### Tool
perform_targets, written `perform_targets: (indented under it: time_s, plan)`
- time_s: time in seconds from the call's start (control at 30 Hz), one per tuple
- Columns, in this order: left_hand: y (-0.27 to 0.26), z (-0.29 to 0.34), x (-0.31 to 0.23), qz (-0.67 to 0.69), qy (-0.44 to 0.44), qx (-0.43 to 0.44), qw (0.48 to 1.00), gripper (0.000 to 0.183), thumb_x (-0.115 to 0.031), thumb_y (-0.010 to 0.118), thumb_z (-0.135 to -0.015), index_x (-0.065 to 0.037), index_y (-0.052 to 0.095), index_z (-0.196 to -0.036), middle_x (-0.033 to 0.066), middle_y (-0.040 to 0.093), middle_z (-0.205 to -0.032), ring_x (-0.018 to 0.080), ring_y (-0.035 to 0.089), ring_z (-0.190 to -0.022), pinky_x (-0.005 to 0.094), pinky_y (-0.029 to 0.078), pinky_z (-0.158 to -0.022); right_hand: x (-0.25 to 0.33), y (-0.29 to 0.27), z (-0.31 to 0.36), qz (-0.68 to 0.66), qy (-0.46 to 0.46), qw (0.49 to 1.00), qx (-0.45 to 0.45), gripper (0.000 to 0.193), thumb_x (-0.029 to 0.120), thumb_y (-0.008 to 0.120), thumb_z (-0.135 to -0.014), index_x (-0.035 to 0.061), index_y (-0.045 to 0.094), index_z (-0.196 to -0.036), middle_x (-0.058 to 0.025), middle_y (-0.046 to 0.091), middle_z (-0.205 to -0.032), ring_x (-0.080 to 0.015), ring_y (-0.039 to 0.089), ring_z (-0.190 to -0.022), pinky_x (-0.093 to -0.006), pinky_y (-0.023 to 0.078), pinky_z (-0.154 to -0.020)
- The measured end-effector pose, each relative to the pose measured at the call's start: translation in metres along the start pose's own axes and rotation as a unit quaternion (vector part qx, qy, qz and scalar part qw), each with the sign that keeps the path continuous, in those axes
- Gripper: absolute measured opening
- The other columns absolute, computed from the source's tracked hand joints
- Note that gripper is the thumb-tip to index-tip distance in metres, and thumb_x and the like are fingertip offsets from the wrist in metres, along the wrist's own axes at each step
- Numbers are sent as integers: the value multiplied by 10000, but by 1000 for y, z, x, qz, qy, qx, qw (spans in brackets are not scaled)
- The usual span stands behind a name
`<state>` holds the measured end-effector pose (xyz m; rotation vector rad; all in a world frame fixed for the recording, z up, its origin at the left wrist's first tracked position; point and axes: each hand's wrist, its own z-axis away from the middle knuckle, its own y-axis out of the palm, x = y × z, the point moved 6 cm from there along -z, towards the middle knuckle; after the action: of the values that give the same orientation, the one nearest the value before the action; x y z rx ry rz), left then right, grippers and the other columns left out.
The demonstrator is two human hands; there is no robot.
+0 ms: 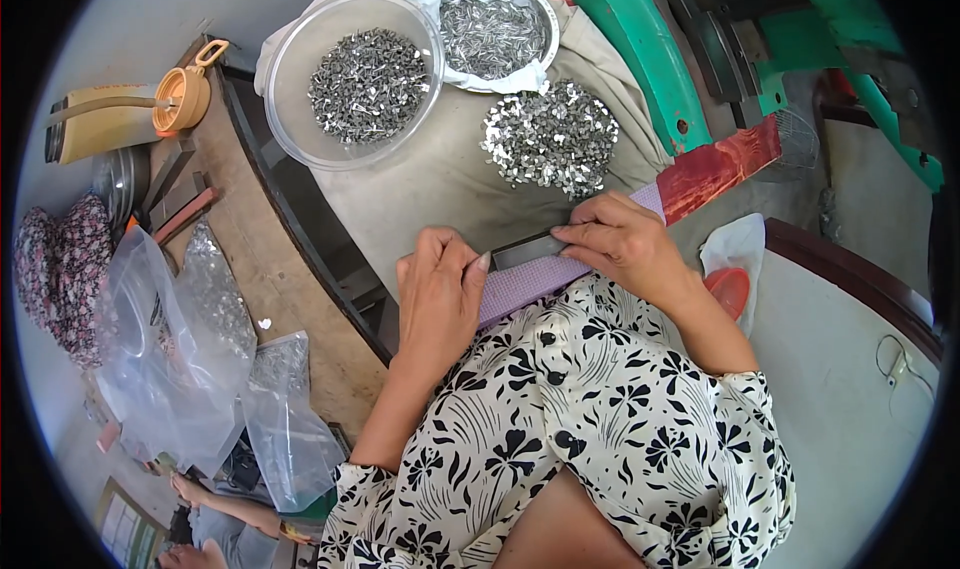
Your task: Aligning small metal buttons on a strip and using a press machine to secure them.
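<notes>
A flat grey metal strip (528, 252) with a dark edge lies slantwise in front of me on a lilac checked cloth band (535, 281). At its left end, my left hand (438, 294) is closed, thumb against the curled fingers; anything pinched there is too small to see. My right hand (622, 241) pinches the strip's right end between thumb and fingers. Just beyond that hand, a loose heap of small shiny metal pieces (552, 137) rests on a beige cloth (385, 204).
Beyond stand a clear plastic tub (285, 119) of small metal parts and a lined metal bowl (548, 29) of thin silvery pieces. A green metal machine frame (640, 54) rises at right. Plastic bags (175, 319) cover the left bench (235, 234). Another person's arm (235, 509) shows lower left.
</notes>
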<state>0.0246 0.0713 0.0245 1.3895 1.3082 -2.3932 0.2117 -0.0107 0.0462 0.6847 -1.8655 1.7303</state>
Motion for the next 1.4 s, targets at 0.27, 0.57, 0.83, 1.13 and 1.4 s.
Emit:
perform_targets:
  time_s: [0.27, 0.57, 0.83, 1.13, 1.4]
  plan:
    - [5, -2, -6, -8, 2, -13, 1000, 147, -140, 707, -847, -20, 625, -825, 94, 530, -975, 261, 531, -968, 383, 344, -847, 3, 4, 1, 4, 2, 1000, 16, 311, 90, 823, -681, 84, 761, -986, -40, 639, -899, -226, 628, -823, -349, 527, -688]
    - [4, -2, -6, -7, 1, -15, 1000, 155, -131, 732, -825, -17, 628, -815, 102, 527, -991, 263, 528, -982, 381, 340, -860, -19, -2, 18, -19, 110, 993, -40, 287, 102, 795, -762, 37, 746, -1037, -83, 646, -933, -224, 638, -840, -319, 514, -727]
    - [3, 3, -4, 2, 26, -13, 1000, 215, -128, 764, -772, -44, 672, -947, 82, 552, -1009, 259, 555, -956, 365, 364, -872, -22, -2, 34, -10, -1, 993, -113, 210, 137, 812, -729, 69, 771, -924, -35, 661, -904, -208, 627, -783, -320, 506, -654]
    - [-2, 1, -21, -115, 174, -43, 977, 258, -139, 752, -752, -69, 682, -990, 48, 615, -984, 229, 603, -896, 366, 402, -831, -17, -2, 37, 58, -52, 993, -88, 279, 171, 787, -769, 77, 716, -1022, -66, 675, -963, -252, 640, -847, -362, 508, -736]
    - [-15, -41, -59, -156, 247, -33, 956, 269, -114, 752, -738, -69, 673, -991, 41, 620, -988, 216, 600, -876, 352, 411, -800, -15, -23, 37, 87, -20, 980, -178, 278, 172, 781, -756, 64, 693, -997, -69, 677, -967, -247, 646, -842, -355, 519, -722]
